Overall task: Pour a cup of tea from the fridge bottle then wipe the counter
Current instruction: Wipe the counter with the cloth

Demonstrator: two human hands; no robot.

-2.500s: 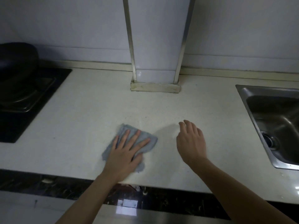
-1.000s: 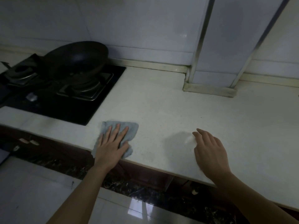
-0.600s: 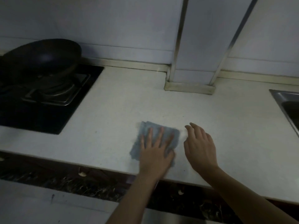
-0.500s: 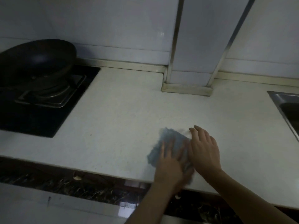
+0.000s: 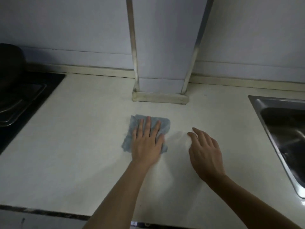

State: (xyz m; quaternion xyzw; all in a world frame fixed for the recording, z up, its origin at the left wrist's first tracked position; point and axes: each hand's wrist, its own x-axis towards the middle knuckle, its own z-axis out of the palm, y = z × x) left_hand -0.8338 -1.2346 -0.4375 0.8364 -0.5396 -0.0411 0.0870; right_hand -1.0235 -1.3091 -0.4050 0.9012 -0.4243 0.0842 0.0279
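The left hand (image 5: 146, 142) presses the cloth (image 5: 163, 123) flat on the counter (image 5: 74, 146), fingers straight and slightly spread, while the right hand (image 5: 205, 151) hovers beside it, fingers relaxed together.

Dim, bluish-grey indoor light, fine grain and slight softness throughout, pale counter (image 5: 82, 146) brightest mid-frame, hob (image 5: 24, 100) at left nearly black, faint glints on sink (image 5: 257, 103) rim at right, soft shadow left of right hand (image 5: 206, 154), wide-angle bending toward edges.
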